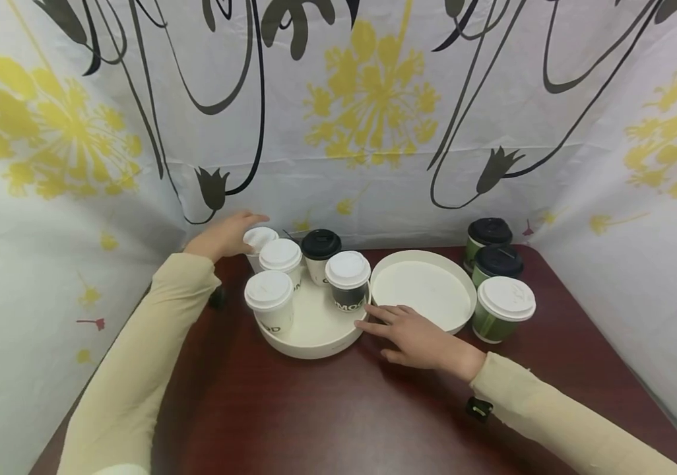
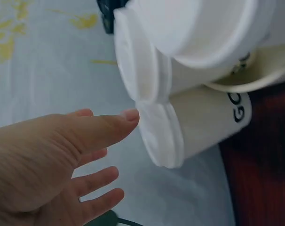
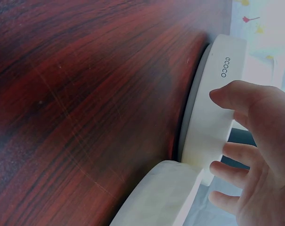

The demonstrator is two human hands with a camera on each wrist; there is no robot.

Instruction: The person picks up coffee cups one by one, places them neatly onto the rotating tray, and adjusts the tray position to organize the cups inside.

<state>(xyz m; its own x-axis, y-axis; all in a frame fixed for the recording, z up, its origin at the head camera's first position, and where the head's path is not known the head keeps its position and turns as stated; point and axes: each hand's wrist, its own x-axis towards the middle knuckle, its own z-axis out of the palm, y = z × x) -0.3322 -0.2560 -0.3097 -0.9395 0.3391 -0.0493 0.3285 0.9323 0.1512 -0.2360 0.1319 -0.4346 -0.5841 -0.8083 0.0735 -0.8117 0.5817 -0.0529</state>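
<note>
The back-left white paper cup with a white plastic lid (image 1: 264,235) is located at the far-left edge of a cream round tray with a low wall (image 1: 310,351). In the left wrist view, its base appears to be set on the dark red wood-grain table (image 1: 315,422), just outside the tray wall. The cup is upright; its long axis is vertical.

The left hand (image 1: 224,237) is the nearer of the two and is positioned at lid height, on the outer left side. The cup is therefore found to the right of the left fingers. These fingers are extended and slightly spread, and nothing is gripped. The left thumb (image 2: 102,131) is placed at the lid edge; whether contact is made cannot be confirmed.

The right hand (image 1: 416,338) is separated from this cup by the tray. Its fingers are spread and directed at the tray's near-right wall, with nothing gripped; firm contact cannot be verified.

Four further lidded cups are carried by the tray: two white cups with white lids (image 1: 270,300) at the left, one white cup with a black lid (image 1: 321,245) at the rear, and one dark-banded cup with a white lid (image 1: 348,280) at the right. A second cream round tray (image 1: 424,290) is placed immediately to the right.
</note>
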